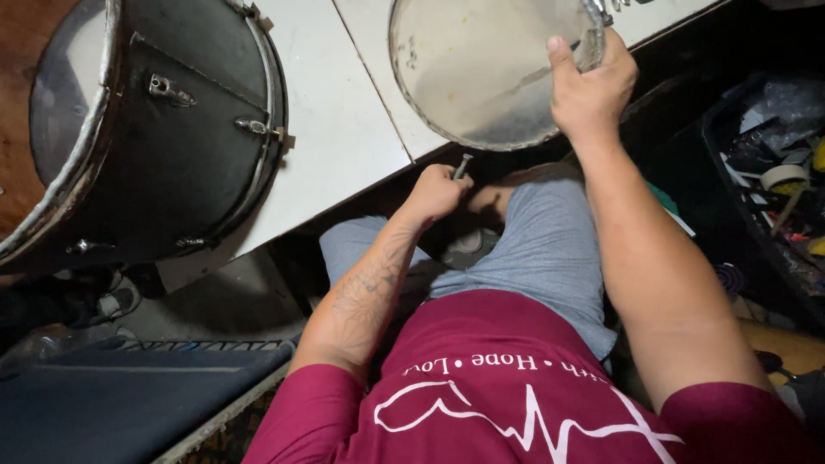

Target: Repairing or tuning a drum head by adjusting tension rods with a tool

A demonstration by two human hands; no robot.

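Note:
My right hand (pixel 591 93) grips the metal rim of a round drumhead hoop (pixel 481 73) with a worn translucent skin, which lies partly on the white table (pixel 344 120) and overhangs its front edge. Below that edge, my left hand (pixel 436 191) is closed in a fist around a small metal rod or key (pixel 462 166) that points up toward the hoop. I sit with grey shorts and a maroon shirt under both arms.
A large black bass drum (pixel 163 129) with metal lugs lies on its side at the table's left. A dark bin (pixel 773 180) of tape rolls and tools stands at the right. A dark case (pixel 129 404) sits lower left.

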